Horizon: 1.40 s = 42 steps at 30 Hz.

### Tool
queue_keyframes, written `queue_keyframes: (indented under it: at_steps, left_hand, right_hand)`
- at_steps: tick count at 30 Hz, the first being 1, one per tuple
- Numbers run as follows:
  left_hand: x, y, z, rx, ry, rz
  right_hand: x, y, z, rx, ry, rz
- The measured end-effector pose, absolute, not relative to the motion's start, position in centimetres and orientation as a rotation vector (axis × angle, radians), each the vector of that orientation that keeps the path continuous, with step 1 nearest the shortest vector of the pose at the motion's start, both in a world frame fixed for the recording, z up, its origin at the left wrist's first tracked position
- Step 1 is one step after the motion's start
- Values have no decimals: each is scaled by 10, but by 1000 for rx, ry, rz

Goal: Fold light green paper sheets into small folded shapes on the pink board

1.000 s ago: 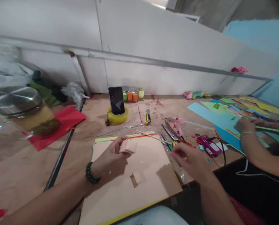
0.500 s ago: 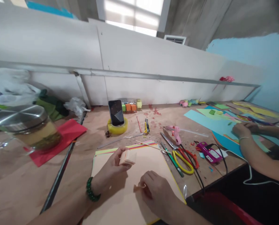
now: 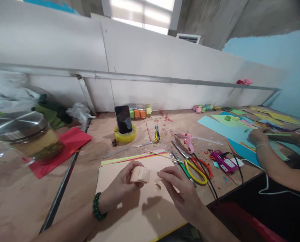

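A small peach paper box (image 3: pixel 140 174) is gripped by my left hand (image 3: pixel 125 181), whose thumb and fingers close on its left side; a green bead bracelet circles that wrist. To the right of the box, my right hand (image 3: pixel 181 191) has its thumb and fingertips pinched together. A small peach paper piece (image 3: pixel 158 185) shows at those fingertips, apart from the box. Both hands are above a stack of coloured paper sheets (image 3: pixel 125 222) with a peach sheet on top. A thin wooden stick (image 3: pixel 162 156) lies across the stack's far right corner.
Right of the stack lie scissors (image 3: pixel 196 173), a green pen (image 3: pixel 187 169), a pink glue gun (image 3: pixel 189 143) and a purple power adapter (image 3: pixel 222 161). Behind are a phone (image 3: pixel 123 119) on a tape roll (image 3: pixel 126 136) and a cutter (image 3: pixel 157 133). A glass mug (image 3: pixel 39 144) stands left. Another person's hand (image 3: pixel 258 137) works far right.
My right hand has risen from the sheet toward the box, with the paper piece at its fingertips. The box has moved slightly right and turned in my left hand.
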<state>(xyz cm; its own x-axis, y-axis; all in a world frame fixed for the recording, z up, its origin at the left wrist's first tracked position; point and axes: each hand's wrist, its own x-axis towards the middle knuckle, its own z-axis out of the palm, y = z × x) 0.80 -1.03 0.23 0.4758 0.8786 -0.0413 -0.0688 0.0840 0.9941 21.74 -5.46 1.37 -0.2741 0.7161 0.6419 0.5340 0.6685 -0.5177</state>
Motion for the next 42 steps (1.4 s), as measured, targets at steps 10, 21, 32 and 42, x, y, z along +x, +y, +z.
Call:
queue_keyframes:
  at_steps: [10, 21, 32, 42]
  left_hand:
    - [10, -18, 2, 1463, 878, 776]
    - [13, -20, -1, 1543, 867, 786]
    - [11, -20, -3, 1555, 897, 758]
    - [12, -21, -1, 1583, 896, 777]
  right_hand:
    - [209, -49, 16, -923, -2030, 204]
    - [203, -46, 20, -910, -2089, 104]
    - [198, -45, 7, -1031, -1920, 121]
    - [197, -44, 5, -1081, -1836, 197]
